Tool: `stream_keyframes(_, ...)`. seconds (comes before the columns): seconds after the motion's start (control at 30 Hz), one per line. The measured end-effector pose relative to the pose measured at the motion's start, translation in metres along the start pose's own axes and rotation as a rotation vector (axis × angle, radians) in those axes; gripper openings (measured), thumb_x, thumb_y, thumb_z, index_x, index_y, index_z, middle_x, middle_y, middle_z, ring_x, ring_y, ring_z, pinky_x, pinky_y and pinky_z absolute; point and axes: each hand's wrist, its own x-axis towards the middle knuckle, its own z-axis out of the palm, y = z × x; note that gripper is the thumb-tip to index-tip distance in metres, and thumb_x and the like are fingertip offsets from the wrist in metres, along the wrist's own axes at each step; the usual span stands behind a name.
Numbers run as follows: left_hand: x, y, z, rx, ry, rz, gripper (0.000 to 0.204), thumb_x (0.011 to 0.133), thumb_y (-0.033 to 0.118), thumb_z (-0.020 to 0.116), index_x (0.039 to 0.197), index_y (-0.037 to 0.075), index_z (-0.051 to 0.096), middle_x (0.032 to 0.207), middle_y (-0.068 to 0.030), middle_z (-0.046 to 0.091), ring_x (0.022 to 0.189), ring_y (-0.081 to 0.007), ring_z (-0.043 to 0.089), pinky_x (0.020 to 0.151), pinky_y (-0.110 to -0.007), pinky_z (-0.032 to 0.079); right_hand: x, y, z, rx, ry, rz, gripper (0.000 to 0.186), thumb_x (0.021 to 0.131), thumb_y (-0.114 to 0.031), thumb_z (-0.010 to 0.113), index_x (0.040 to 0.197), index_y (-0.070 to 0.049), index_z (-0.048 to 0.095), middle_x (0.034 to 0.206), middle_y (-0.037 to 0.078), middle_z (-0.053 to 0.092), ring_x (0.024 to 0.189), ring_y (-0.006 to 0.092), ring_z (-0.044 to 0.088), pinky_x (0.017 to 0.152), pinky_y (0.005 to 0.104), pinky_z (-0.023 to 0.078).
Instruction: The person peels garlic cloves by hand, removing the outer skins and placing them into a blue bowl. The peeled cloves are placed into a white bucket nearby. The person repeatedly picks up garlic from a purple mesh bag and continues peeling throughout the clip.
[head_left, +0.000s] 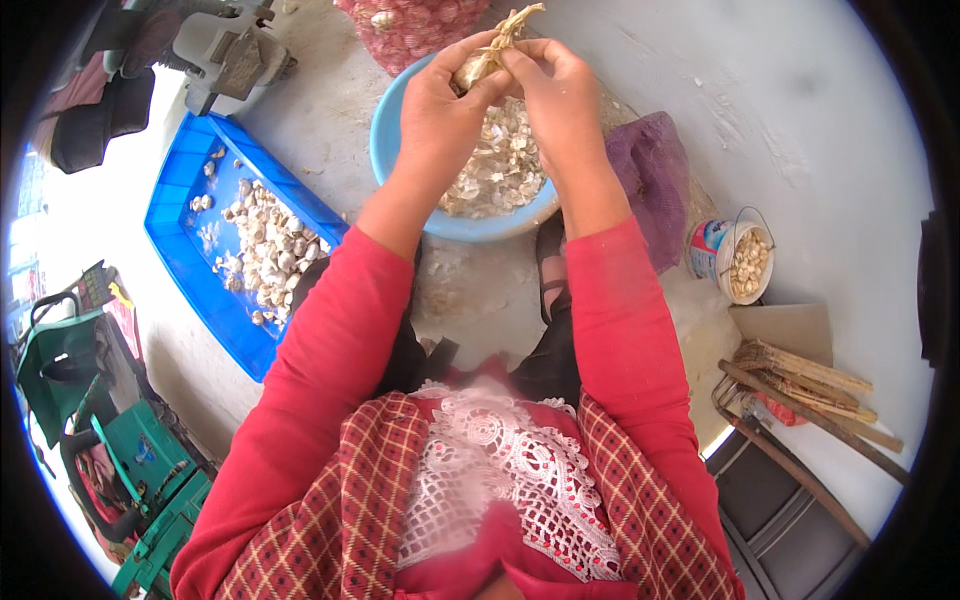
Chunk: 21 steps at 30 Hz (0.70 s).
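A garlic bulb [477, 68] with a dry, papery stalk is held above the light blue basin [384, 135]. My left hand [440, 112] is closed around the bulb's left side, fingers at its top and thumb underneath. Against the stalk and the bulb's right side press the thumb and fingers of my right hand [556, 98]. Below my wrists, a heap of pale garlic skins [497, 165] lies in the basin. Some of the bulb is hidden behind my fingers.
On the left a blue tray [190, 255] holds loose garlic [275, 245]. A red mesh sack [415, 32] stands beyond the basin. To the right are a purple mesh bag [648, 170], a bucket [712, 248] of peeled cloves and some sticks [810, 385]. Green equipment [150, 460] stands lower left.
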Motion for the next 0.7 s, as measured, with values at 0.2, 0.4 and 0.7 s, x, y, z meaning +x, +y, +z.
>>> stream_keyframes(0.2,-0.001,0.004,-0.008,0.253,-0.014,0.073,0.054,0.083,0.007,0.073,0.135,0.012,0.059,0.097,-0.0048,0.073,0.083,-0.0061,0.059,0.078,-0.025,0.050,0.002,0.000,-0.003,-0.267,-0.039,-0.163,0.021,0.085,-0.014,0.071,0.096,0.004,0.067,0.083,0.006,0.069,0.074,0.0113,0.064,0.065,0.0290,0.050)
stream_keyframes(0.4,0.001,0.010,-0.013,0.307,-0.097,0.148,0.055,0.083,0.005,0.073,0.136,0.014,0.059,0.101,-0.0035,0.068,0.088,-0.0072,0.059,0.083,-0.026,0.048,-0.001,-0.018,-0.015,0.019,-0.141,0.167,0.023,0.090,-0.019,0.069,0.103,-0.001,0.066,0.091,0.003,0.066,0.078,0.0096,0.058,0.071,0.0260,0.049)
stream_keyframes(0.7,0.003,0.008,-0.011,-0.217,-0.148,0.046,0.040,0.085,0.002,0.071,0.124,0.005,0.064,0.101,-0.0019,0.066,0.089,-0.0084,0.061,0.080,-0.023,0.050,0.001,-0.016,-0.016,0.016,-0.072,0.266,0.020,0.093,-0.012,0.062,0.104,0.004,0.064,0.091,0.008,0.068,0.074,0.0135,0.064,0.064,0.0271,0.053)
